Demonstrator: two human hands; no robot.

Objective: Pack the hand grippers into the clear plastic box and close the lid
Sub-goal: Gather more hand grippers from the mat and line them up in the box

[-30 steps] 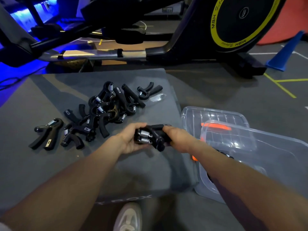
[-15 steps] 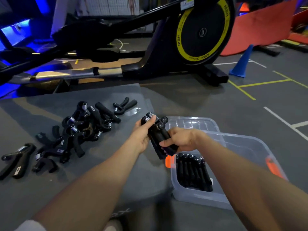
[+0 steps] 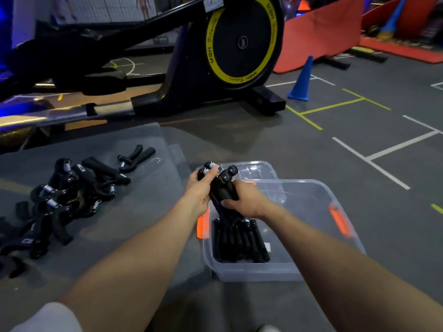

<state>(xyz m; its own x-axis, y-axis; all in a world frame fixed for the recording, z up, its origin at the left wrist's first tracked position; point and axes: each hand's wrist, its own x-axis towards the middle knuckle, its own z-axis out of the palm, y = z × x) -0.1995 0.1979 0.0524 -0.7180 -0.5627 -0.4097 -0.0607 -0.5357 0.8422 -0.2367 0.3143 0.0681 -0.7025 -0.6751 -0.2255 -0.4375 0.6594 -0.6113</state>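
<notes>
Both hands hold a small bundle of black hand grippers (image 3: 221, 185) above the left end of the clear plastic box (image 3: 311, 200). My left hand (image 3: 200, 192) grips the bundle's spring end, and my right hand (image 3: 247, 200) grips the handles. Several black hand grippers (image 3: 239, 240) lie side by side inside the box at its left. The box has orange latches (image 3: 339, 220). Its clear lid (image 3: 254, 170) lies flat behind it. A loose pile of hand grippers (image 3: 67, 195) is spread over the grey padded block (image 3: 134, 212) at the left.
A black exercise machine with a yellow-ringed flywheel (image 3: 239, 41) stands behind the block. A blue cone (image 3: 300, 80) and red mats (image 3: 318, 32) are at the back right. The grey floor (image 3: 359, 149) carries white and yellow lines. A shoe tip (image 3: 268, 328) shows at the bottom.
Both hands carried the bundle from over the padded block to the right, over the box's left end. The view swung right, and the box's inside came into sight.
</notes>
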